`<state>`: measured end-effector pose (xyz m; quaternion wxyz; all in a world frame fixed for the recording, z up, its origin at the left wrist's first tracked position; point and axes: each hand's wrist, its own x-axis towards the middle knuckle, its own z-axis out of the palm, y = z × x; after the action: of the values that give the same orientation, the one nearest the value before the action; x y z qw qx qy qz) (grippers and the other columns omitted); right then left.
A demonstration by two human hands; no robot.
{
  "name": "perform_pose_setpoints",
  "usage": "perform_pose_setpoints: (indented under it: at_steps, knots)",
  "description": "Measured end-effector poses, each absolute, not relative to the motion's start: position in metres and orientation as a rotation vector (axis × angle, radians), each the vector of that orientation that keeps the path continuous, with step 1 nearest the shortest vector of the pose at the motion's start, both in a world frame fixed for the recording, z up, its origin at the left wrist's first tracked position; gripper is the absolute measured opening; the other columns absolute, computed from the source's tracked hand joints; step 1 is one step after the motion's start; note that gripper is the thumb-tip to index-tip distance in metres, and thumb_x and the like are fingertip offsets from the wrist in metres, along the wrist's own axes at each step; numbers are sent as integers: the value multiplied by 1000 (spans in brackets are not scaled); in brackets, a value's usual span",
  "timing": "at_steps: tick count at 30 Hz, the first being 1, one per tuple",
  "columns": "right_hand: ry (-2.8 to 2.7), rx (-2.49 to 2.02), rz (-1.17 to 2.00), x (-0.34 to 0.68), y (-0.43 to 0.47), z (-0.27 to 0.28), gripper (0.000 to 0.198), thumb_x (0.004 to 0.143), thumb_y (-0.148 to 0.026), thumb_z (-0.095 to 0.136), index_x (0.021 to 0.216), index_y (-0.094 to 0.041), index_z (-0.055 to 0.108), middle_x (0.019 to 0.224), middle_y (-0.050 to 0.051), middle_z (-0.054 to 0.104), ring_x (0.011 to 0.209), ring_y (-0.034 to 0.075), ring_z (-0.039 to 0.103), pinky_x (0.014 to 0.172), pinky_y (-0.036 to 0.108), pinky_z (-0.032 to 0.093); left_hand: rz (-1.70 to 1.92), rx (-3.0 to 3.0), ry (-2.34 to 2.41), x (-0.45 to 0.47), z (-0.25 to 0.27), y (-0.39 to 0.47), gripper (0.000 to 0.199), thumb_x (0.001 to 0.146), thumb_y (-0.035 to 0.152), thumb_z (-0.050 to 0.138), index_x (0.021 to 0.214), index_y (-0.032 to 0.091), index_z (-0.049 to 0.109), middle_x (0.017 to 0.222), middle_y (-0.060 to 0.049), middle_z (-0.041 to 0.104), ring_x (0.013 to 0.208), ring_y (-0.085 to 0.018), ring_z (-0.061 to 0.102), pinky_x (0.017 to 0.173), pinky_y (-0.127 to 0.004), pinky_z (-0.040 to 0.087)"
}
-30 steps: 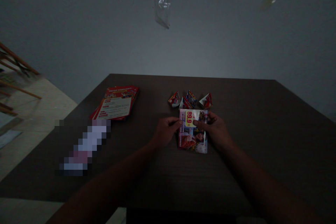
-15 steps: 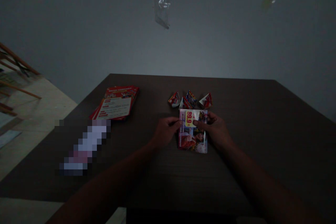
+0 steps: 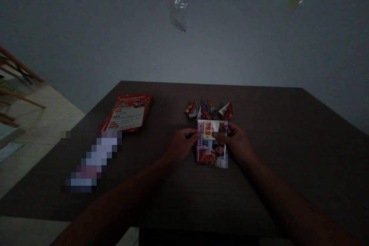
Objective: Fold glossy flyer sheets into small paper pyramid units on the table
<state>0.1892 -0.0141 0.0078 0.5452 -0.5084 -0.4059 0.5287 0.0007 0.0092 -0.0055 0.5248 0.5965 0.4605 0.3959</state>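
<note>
Between my two hands is a folded leaflet (image 3: 211,152), glossy and pink-purple, with a yellow price patch reading 89.9 near its upper edge. My left hand (image 3: 184,142) pinches its left edge between thumb and fingers. On the opposite side my right hand (image 3: 235,140) grips the leaflet, thumb across the front and fingers behind. Just past its top edge lie several small folded paper shapes, pointed and red, white and blue; one red-and-white folded piece (image 3: 226,111) sits apart on the right, another (image 3: 191,109) on the left.
A stack of red and white flyers (image 3: 127,113) rests at the left of the dark table (image 3: 288,142). Nearer me is a pixelated, blurred-out patch. A pale wall with tape and a plastic pouch (image 3: 178,7) stands behind; wooden furniture (image 3: 21,65) is at far left.
</note>
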Motion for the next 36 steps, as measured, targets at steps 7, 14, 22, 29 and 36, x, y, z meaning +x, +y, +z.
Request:
perform_pose_setpoints:
  at_steps: [7, 14, 22, 29, 36]
  knots:
    - [-987, -1238, 1232, 191, -13, 6, 43, 52, -32, 83, 88, -18, 62, 78, 2, 69, 61, 15, 62, 58, 29, 52, 951, 1448, 1111, 1, -5, 10, 30, 75, 40, 61, 85, 13, 70, 79, -5, 71, 68, -15, 61, 62, -24, 46]
    - [-996, -1208, 1283, 189, -14, 8, 42, 53, -30, 82, 90, -19, 63, 82, 2, 70, 69, 18, 65, 64, 31, 54, 948, 1420, 1101, 1, -1, 8, 31, 76, 40, 60, 87, 13, 69, 81, -5, 71, 68, -15, 61, 63, -24, 47]
    - [-1056, -1212, 1354, 189, -15, 8, 48, 52, -29, 82, 94, -19, 61, 87, 3, 70, 73, 19, 66, 67, 33, 55, 973, 1445, 1150, 0, 0, 8, 31, 75, 40, 60, 86, 13, 69, 79, -5, 70, 66, -14, 60, 60, -23, 46]
    - [-1067, -1194, 1364, 190, -15, 7, 51, 51, -26, 82, 97, -19, 60, 86, 2, 70, 73, 19, 66, 67, 33, 54, 983, 1470, 1184, 1, 5, 7, 30, 75, 38, 60, 85, 12, 70, 78, -4, 70, 64, -13, 59, 57, -22, 45]
    - [-1013, -1220, 1351, 194, -14, 9, 59, 50, -26, 83, 102, -21, 56, 81, 2, 71, 68, 20, 67, 63, 34, 54, 998, 1519, 1232, -3, 6, 9, 29, 75, 39, 59, 79, 12, 69, 67, -3, 66, 59, -13, 56, 55, -22, 42]
